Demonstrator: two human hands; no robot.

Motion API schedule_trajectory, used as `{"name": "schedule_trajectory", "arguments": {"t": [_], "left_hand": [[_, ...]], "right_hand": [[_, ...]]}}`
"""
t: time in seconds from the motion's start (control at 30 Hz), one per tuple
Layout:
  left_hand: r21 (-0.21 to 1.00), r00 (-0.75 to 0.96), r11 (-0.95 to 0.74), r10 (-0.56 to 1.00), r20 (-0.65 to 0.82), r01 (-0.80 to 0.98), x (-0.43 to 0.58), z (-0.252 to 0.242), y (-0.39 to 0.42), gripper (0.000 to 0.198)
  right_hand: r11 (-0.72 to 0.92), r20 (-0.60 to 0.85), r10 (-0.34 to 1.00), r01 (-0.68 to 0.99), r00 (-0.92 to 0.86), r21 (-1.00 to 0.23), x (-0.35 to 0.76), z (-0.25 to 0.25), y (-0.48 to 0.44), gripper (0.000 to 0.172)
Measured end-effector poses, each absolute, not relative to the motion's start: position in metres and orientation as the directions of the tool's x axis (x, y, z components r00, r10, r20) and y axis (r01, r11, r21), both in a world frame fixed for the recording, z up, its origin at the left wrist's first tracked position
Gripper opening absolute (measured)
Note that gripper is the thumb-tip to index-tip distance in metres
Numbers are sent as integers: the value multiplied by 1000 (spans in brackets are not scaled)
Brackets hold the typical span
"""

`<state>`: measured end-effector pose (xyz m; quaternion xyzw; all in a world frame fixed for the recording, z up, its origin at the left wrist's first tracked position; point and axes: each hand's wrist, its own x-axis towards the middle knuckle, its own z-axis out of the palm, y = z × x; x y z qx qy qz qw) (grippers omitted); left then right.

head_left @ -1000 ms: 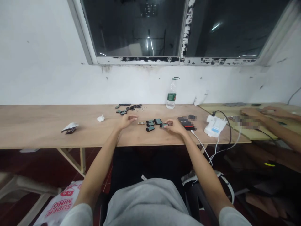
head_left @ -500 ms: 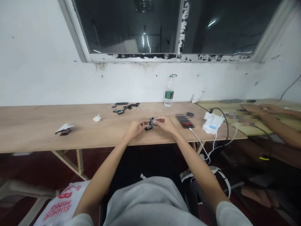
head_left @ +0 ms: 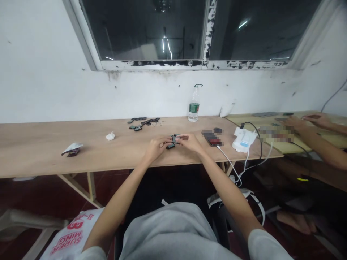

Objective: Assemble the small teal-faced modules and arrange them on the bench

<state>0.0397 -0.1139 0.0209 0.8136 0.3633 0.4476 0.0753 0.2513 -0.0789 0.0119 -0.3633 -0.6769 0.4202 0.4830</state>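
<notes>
My left hand (head_left: 154,147) and my right hand (head_left: 189,141) meet over the middle of the wooden table (head_left: 40,151). Both are closed around a small dark casing (head_left: 173,137) held between their fingertips. A second dark casing (head_left: 170,146) lies on the table just under my hands. The other casings near it are hidden behind my fingers.
A further pile of dark casings (head_left: 142,122) lies at the back, with a water bottle (head_left: 193,107) beside it. A crumpled tissue (head_left: 110,136) and a torn wrapper (head_left: 71,149) lie to the left. A white power strip (head_left: 243,139) with cables and another person's hands (head_left: 306,121) are on the right.
My hands were apart a second ago, the right one picking a casing from the group. They have come together at the table's middle and now hold one casing between them.
</notes>
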Motion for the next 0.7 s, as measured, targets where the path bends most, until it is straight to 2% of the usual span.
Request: {"name": "schedule_trajectory", "arguments": {"t": [0.23, 0.4, 0.57, 0.7], "left_hand": [[454, 325, -720, 662, 675, 524, 42, 22, -115, 18], [554, 247, -630, 751, 612, 544, 39, 22, -113, 20], [714, 154, -588, 802, 577, 380, 37, 23, -108, 27], [903, 202, -407, 904, 376, 140, 32, 18, -103, 44]], "right_hand": [[405, 368, 879, 66, -305, -912, 249, 11, -79, 34], [417, 380, 870, 59, -314, -907, 246, 11, -80, 34], [429, 381, 857, 69, -348, -901, 248, 17, -88, 34], [423, 354, 834, 77, -422, -903, 249, 24, -96, 37]]}}
